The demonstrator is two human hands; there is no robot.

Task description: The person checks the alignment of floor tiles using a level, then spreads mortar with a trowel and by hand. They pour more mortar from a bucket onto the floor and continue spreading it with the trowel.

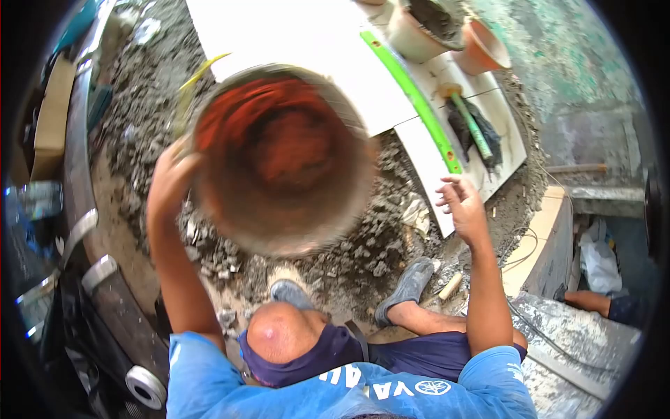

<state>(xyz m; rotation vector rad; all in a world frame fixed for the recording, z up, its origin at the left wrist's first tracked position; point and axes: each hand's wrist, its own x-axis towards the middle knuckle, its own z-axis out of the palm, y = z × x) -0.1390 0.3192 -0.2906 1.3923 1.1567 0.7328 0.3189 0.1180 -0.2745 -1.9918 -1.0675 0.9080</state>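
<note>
My left hand (173,180) is closed on the left side of a large round bucket (279,220). The bucket is tilted with its mouth towards me, blurred by motion, its inside reddish-orange and smeared grey. Part of my left fingers is hidden against its rim. My right hand (460,202) holds nothing; its fingers are loosely bent and apart, close to the lower end of a bright green spirit level (412,94). That level lies along white tiles (421,143). Right of it, a hammer with a green handle (474,129) rests on a black plastic bag (457,126).
Crumbly grey mortar (377,230) covers the ground around my feet. Two mortar buckets, one pale (417,33) and one orange (481,47), stand at the back right. A cardboard box (52,119) is at the left. Someone else's arm (587,302) shows at the right.
</note>
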